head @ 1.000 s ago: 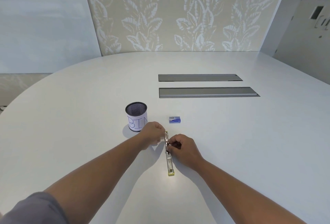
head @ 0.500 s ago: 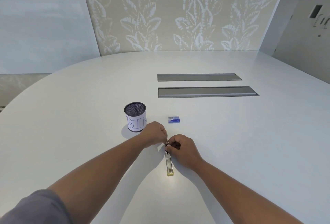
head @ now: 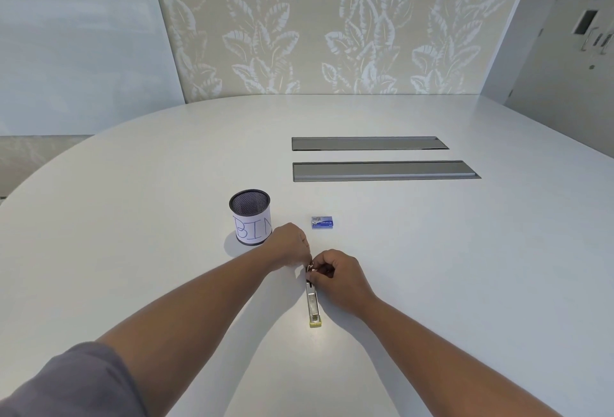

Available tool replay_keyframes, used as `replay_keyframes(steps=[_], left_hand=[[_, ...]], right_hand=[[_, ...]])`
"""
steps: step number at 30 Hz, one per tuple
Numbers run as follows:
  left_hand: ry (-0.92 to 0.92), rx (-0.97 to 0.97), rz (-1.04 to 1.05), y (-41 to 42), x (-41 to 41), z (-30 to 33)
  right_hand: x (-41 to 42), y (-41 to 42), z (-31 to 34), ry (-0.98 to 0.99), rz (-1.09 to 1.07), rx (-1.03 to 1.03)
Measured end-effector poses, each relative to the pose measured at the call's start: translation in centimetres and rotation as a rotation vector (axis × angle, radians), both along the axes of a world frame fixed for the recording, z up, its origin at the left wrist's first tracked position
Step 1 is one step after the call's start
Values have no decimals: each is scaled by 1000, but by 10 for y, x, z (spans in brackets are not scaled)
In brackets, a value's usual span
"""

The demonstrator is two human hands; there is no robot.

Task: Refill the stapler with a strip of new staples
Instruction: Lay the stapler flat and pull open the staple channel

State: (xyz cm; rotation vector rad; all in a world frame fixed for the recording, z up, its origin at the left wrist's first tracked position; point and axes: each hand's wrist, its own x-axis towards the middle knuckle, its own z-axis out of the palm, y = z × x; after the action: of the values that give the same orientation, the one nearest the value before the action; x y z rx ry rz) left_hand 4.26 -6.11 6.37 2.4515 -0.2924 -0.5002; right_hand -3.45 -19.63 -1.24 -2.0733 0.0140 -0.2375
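A slim metal stapler with a yellow near end lies lengthwise on the white table, opened out flat. My left hand and my right hand meet at its far end, fingers pinched on the stapler's far part. What lies between the fingertips is too small to tell. A small blue staple box rests just beyond the hands, closed as far as I can see.
A black mesh cup with a paper label reading BIN stands left of the staple box, close to my left hand. Two long grey cable hatches are set into the table farther back. A leaf-patterned wall stands behind.
Both hands stay at the stapler's far end. The left hand's fingers have closed in toward the right hand's fingertips. The stapler has barely moved.
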Motion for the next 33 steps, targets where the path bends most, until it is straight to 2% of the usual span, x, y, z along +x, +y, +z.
replay_keyframes(steps=[9,16,20,25,33], left_hand=[[58,-54,30,2,1,-1],[74,-81,-20,7,4,-2],[96,-213,-29,15,10,-3],[104,-423,92,27,13,-10],[285,-518,220,27,8,-17]], right_hand=[[1,-1,-1,0,-1,3],[0,-2,1,6,2,11],[0,-2,2,14,9,20],[-1,-2,3,7,15,27],[-2,-4,5,21,64,89]])
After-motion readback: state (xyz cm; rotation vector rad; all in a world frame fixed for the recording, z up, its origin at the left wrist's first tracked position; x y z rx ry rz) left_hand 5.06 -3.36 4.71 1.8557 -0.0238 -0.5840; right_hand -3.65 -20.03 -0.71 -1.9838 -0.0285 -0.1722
